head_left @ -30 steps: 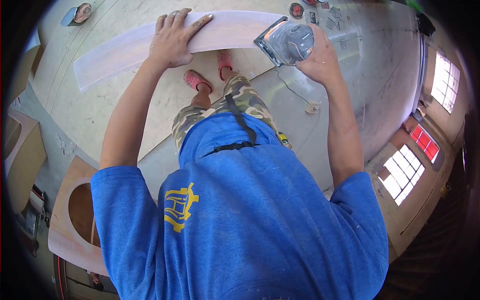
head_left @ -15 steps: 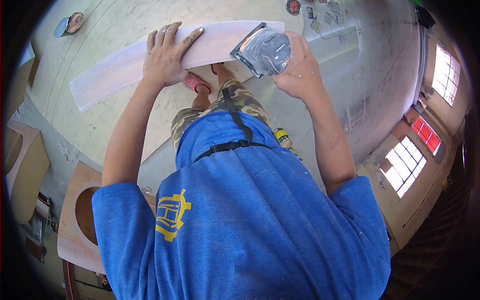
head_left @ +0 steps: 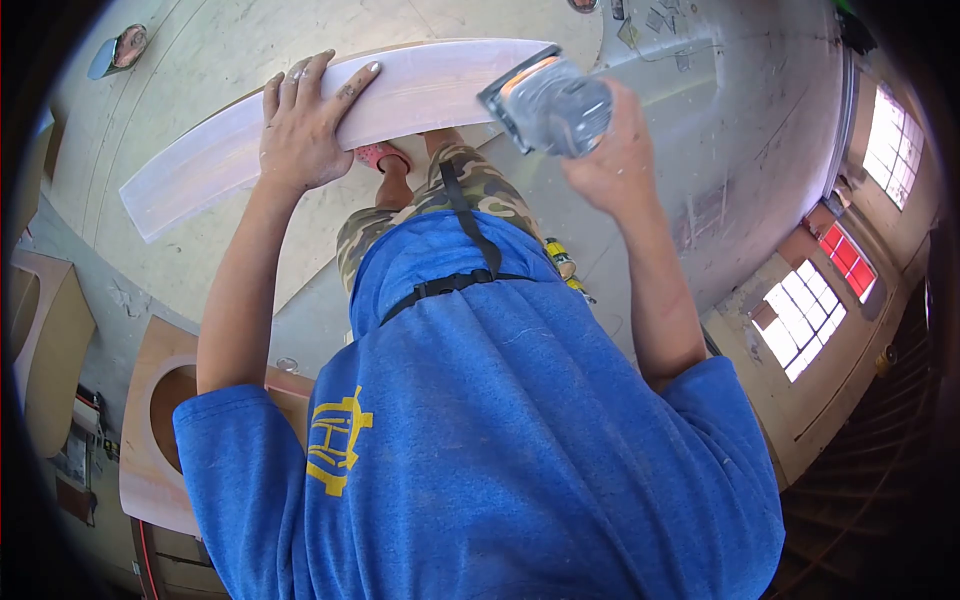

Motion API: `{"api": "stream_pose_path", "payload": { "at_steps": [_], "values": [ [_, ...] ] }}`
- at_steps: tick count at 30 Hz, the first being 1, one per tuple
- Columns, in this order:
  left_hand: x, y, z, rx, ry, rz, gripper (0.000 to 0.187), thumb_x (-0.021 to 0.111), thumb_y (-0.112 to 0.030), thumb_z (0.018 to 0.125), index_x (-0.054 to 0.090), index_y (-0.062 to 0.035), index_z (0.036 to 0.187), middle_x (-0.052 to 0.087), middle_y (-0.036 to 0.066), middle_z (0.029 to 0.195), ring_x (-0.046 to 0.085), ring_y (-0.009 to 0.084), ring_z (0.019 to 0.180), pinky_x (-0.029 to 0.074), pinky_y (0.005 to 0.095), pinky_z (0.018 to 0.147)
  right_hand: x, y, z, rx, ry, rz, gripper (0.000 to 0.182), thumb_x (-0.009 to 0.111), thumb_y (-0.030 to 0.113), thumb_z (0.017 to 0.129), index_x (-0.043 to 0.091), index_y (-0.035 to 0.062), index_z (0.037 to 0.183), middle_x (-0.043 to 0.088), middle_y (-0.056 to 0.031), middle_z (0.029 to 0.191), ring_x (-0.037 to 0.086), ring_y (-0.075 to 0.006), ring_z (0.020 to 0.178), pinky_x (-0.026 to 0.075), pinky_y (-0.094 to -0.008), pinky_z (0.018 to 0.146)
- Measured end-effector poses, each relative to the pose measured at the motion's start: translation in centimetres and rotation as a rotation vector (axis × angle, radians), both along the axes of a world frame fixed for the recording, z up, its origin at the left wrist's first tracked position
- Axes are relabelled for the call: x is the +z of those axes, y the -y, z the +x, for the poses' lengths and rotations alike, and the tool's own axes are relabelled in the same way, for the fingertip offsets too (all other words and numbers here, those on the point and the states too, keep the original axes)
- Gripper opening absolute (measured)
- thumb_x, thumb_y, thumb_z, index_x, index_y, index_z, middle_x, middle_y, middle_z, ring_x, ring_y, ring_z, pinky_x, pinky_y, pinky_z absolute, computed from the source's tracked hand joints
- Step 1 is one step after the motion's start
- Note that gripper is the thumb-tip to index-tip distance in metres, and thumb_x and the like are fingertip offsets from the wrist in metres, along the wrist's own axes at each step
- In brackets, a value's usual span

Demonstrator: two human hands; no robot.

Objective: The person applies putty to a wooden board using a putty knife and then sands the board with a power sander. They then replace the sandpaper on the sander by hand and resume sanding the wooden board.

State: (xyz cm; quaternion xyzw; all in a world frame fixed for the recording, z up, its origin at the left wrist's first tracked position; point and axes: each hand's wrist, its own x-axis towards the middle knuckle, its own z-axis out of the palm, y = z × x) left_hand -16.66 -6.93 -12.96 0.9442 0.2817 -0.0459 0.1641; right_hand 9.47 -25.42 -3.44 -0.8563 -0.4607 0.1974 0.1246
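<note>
A long, gently curved board (head_left: 430, 88) with a whitish-pink coated face spans the upper part of the view, in front of my legs. My left hand (head_left: 303, 135) lies on its left half, fingers spread across the face and fingertips near the far edge. In my right hand (head_left: 618, 155) is a grey electric sander (head_left: 560, 105), gripped by its body. The sander is tilted, its flat pad facing left and overlapping the board's right end in this view. Motion blurs the sander and right hand a little.
A tin can (head_left: 118, 52) stands at the upper left. Small scraps (head_left: 660, 20) lie at the top right. To my lower left are a wooden panel with a round opening (head_left: 150, 345) and a curved wooden box (head_left: 60, 345). Windows (head_left: 800, 318) line the right wall.
The board and my left hand have shifted slightly left and toward me in view. My right hand with the sander has moved a little right, and the sander has turned slightly.
</note>
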Motion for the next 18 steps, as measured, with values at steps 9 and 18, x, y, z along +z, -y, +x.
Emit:
{"api": "stream_pose_path", "payload": {
  "at_steps": [9, 18],
  "values": [
    [0.6, 0.3, -0.5, 0.01, 0.003, -0.01, 0.087, 0.068, -0.014, 0.061, 0.045, -0.0387, 0.141, 0.039, 0.012, 0.143, 0.039, 0.0343, 0.131, 0.023, 0.0501, 0.112, 1.4, 2.9, -2.8, 0.024, -0.109, -0.039, 0.073, 0.072, 0.006, 0.061, 0.043, 0.0076, 0.128, 0.053, -0.0184, 0.109, 0.056, -0.0397, 0.103, 0.049, -0.0446, 0.083],
    [0.1, 0.0, -0.8, 0.008, -0.008, -0.009, 0.086, 0.071, -0.017, 0.063, 0.043, -0.0429, 0.14, 0.038, 0.012, 0.143, 0.038, 0.0357, 0.131, 0.021, 0.05, 0.113, 1.4, 0.5, 4.3, 0.28, -0.108, -0.072, 0.071, 0.07, 0.001, 0.062, 0.045, 0.0137, 0.126, 0.054, -0.0127, 0.112, 0.059, -0.0402, 0.094, 0.051, -0.0449, 0.075]
  ]
}}
